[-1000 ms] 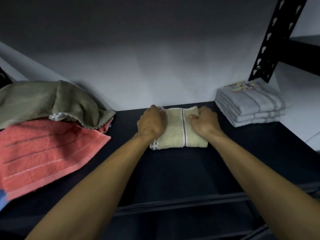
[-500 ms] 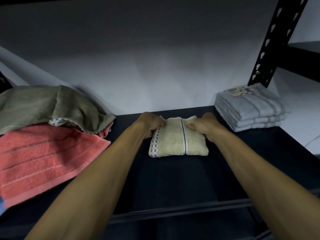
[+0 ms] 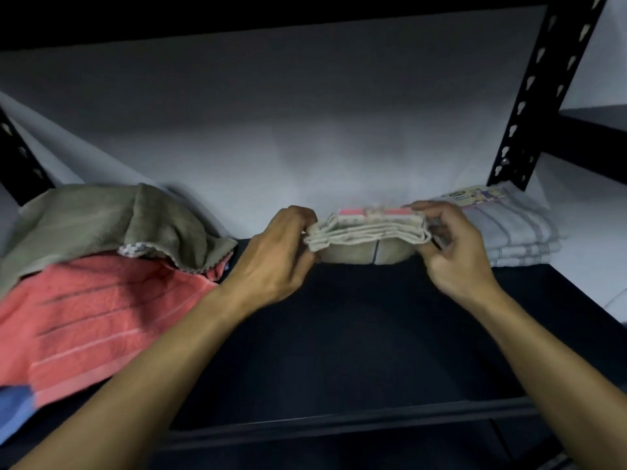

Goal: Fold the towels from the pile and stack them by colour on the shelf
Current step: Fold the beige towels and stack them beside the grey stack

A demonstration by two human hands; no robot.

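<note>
Left hand [image 3: 278, 256] and right hand [image 3: 454, 249] each pinch one end of the folded beige towel [image 3: 368, 239], held between them with its layered edges facing the camera, above the dark shelf [image 3: 356, 334]. Just right of the right hand sits a stack of folded grey towels [image 3: 519, 232]. Left of the left hand lies the pile: olive towel [image 3: 101, 222] over pink towel [image 3: 101, 317].

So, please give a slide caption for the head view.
Both hands, left and right, hold a folded beige towel above the dark shelf.
</note>
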